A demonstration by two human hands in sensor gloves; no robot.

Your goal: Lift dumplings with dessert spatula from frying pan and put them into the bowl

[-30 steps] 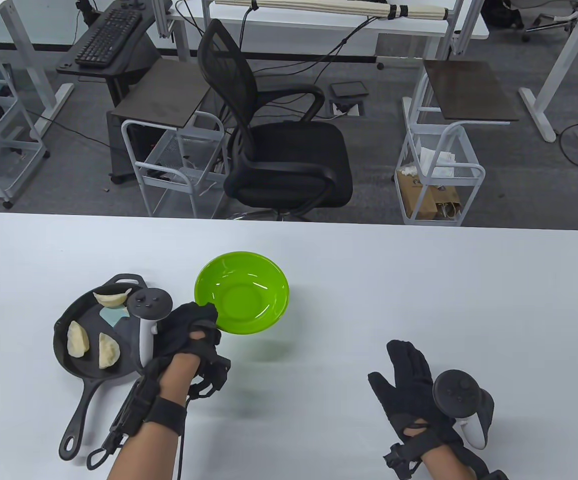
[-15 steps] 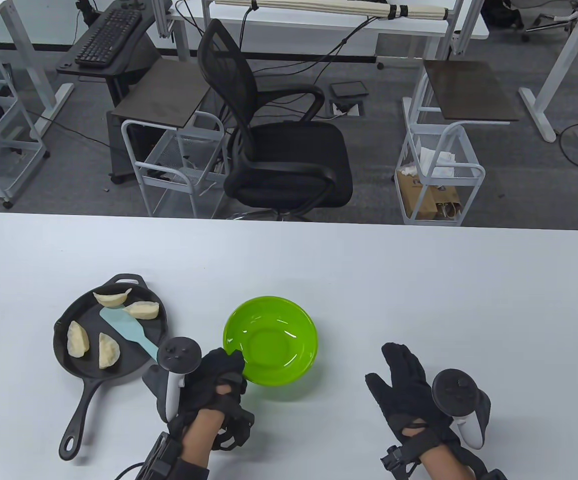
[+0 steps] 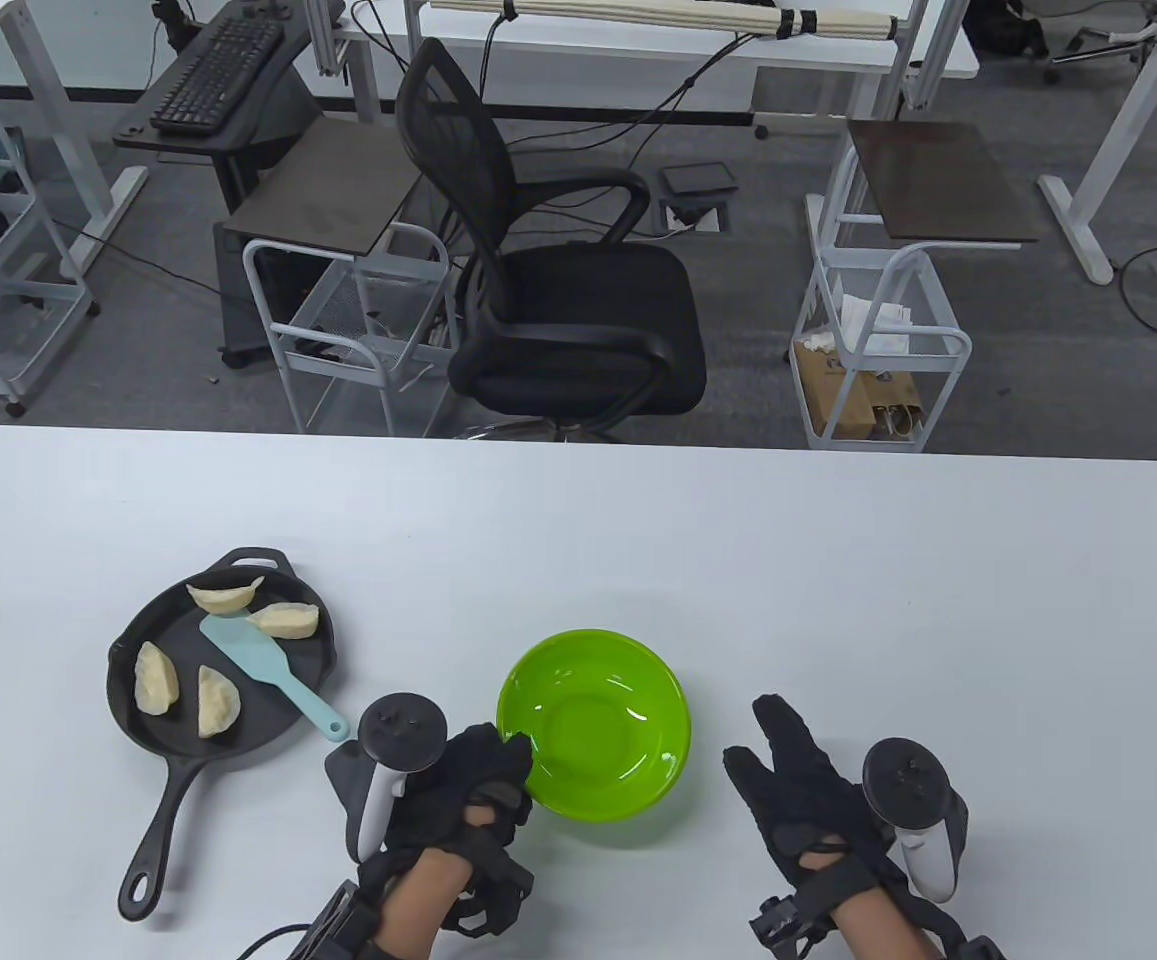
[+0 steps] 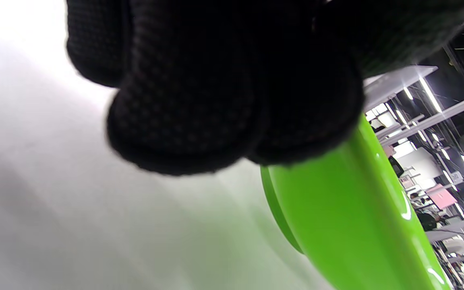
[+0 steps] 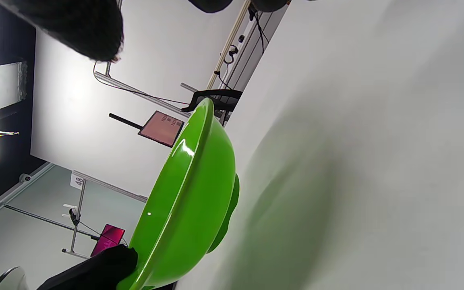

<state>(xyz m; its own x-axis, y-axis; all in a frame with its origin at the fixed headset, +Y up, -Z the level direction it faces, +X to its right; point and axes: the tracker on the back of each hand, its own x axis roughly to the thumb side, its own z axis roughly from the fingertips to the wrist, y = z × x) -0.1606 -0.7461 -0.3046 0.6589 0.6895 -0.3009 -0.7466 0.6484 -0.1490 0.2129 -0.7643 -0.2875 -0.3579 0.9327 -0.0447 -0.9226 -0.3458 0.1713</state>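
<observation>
Fingers (image 3: 498, 750) of the left hand (image 3: 463, 790) pinch the near-left rim of the round glossy green plastic bowl (image 3: 593, 725). Right hand (image 3: 813, 790) lies flat beside it, fingers straight and spread. Four pale dumplings (image 3: 156, 678) and the light-blue dessert spatula (image 3: 258, 668) sit in the black cast-iron frying pan (image 3: 223, 740), left on the white table (image 3: 838, 600).

Both hands wear black knit gloves with a fine dotted weave (clearest in the left wrist view). The left hand (image 3: 473, 790) carries a tracker (image 3: 393, 765) with a dark round top and white stem; the right hand (image 3: 808, 790) carries a matching one (image 3: 913, 805). Black straps and cables wrap each wrist.
</observation>
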